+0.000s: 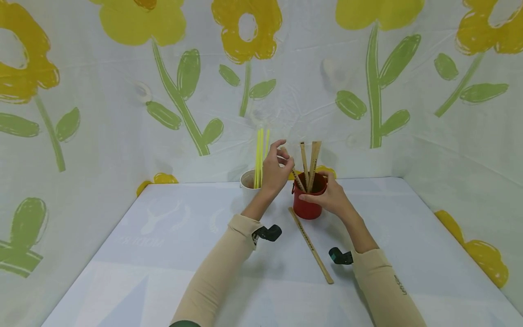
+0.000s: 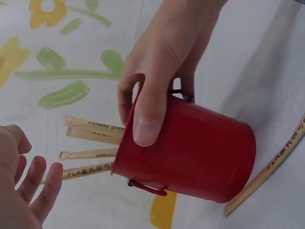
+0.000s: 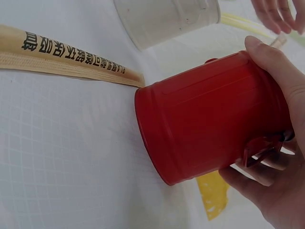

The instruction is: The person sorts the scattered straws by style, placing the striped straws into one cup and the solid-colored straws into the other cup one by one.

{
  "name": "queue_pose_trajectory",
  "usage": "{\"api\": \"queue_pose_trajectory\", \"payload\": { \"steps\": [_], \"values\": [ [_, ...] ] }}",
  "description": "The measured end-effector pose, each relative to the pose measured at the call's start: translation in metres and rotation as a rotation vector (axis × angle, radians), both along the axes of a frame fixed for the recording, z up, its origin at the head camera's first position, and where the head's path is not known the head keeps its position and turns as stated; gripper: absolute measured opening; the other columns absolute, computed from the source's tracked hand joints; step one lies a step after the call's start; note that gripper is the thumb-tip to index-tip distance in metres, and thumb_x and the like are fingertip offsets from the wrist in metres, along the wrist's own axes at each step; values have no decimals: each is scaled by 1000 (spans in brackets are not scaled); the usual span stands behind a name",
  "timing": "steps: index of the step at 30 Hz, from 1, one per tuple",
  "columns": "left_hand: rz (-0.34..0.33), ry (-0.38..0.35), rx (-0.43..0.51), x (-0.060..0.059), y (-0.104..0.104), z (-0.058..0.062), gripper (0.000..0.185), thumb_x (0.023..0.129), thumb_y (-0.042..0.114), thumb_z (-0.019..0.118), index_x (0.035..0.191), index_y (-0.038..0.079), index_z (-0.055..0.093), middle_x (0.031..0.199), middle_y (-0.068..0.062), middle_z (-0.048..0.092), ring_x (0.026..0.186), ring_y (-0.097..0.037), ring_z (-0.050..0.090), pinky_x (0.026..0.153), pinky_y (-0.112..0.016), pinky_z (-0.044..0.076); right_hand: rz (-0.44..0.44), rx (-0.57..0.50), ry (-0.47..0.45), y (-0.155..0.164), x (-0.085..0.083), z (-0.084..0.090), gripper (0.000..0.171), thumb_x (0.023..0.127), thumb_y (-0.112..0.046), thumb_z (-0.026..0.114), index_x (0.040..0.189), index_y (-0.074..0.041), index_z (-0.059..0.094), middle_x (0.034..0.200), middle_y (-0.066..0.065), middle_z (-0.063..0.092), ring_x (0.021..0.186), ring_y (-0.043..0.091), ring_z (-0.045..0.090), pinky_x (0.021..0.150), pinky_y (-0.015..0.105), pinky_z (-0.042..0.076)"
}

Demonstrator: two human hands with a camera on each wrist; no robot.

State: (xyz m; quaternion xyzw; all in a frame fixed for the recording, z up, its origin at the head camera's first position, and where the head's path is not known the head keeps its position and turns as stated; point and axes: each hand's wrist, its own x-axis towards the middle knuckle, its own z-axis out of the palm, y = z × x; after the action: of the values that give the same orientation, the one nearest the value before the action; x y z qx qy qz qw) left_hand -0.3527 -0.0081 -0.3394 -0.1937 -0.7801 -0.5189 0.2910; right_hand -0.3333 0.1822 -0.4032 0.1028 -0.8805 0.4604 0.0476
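My right hand (image 1: 336, 196) grips the red bucket (image 1: 307, 206) at its rim, thumb on the near side and fingers round the far side. Several paper-wrapped straws (image 1: 313, 159) stand in the bucket, leaning different ways. My left hand (image 1: 276, 170) is raised left of the bucket with its fingers loosely bent. In the left wrist view these fingers (image 2: 47, 188) overlap the end of the lowest wrapped straw (image 2: 88, 171), not closed round it. Another wrapped straw (image 1: 311, 247) lies on the table in front of the bucket, one end close to its base.
A white bucket (image 1: 249, 193) with yellow sticks (image 1: 259, 156) stands left of the red one, partly behind my left hand. The white table (image 1: 184, 254) reaches back to a flower-printed curtain (image 1: 302, 91). A small camera (image 1: 269, 233) sits at each wrist.
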Motion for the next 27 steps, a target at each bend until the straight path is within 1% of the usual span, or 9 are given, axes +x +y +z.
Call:
{"api": "queue_pose_trajectory", "payload": {
  "steps": [3,5,7,10,15,22,27],
  "values": [
    [-10,-15,-7,2,-3,3,46,89,6,61,134,10,50,90,-8,61,77,-22,66,66,-22,52,1,-4,-1,0,0,1,105,72,-52,83,147,-12,22,147,15,43,135,35,44,102,53,46],
    [-19,-26,-19,4,-4,2,46,90,7,61,134,10,50,90,-8,61,78,-22,66,66,-21,53,0,-6,0,0,1,1,106,71,-53,83,147,-12,22,147,15,43,135,35,44,102,53,47],
    [-24,-38,-32,6,-6,0,45,90,8,61,134,10,50,91,-8,61,78,-21,65,65,-21,53,0,-10,-1,0,1,1,105,71,-54,83,147,-13,23,146,14,44,134,34,44,101,53,47],
    [-36,-59,-44,11,-7,-7,45,90,8,62,134,10,50,92,-8,62,78,-20,65,65,-20,53,2,-12,-1,0,1,0,104,70,-54,83,146,-14,23,146,13,44,134,34,45,101,53,47],
    [-64,-99,-48,21,-8,-23,47,89,9,65,134,11,50,94,-10,63,78,-22,67,62,-19,52,5,-10,10,1,2,0,105,72,-53,83,147,-12,23,146,15,44,134,35,45,101,53,47],
    [-143,-157,-51,37,-7,-51,47,89,9,66,133,6,50,95,-13,63,77,-23,69,58,-19,54,11,-7,30,-1,2,-1,103,72,-49,84,147,-11,23,145,17,45,133,37,46,100,53,48],
    [-147,-186,-72,45,-6,-69,49,88,11,68,134,8,50,95,-11,65,79,-20,69,61,-18,52,15,-4,46,-1,3,0,102,72,-49,84,146,-11,24,145,18,45,132,38,47,100,53,48]
  ]
}}
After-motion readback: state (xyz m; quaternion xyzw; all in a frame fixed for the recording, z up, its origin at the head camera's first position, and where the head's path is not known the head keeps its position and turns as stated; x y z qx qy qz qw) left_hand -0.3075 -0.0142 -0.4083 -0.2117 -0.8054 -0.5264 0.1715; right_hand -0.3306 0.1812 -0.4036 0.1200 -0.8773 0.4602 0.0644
